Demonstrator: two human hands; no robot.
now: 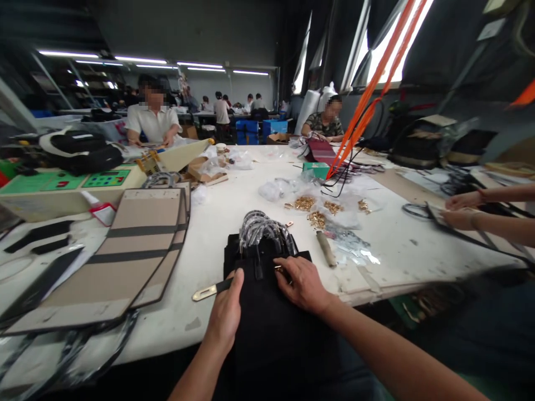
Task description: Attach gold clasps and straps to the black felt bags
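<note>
Head view: both hands flat on black fabric, left hand grasping metal-tipped tool; no legible writing.

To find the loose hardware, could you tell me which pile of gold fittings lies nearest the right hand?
The pile just above the wooden handle, closest to the right hand; the other piles lie farther up the table.

White table: black fabric, tan panels, gold fittings.
</note>
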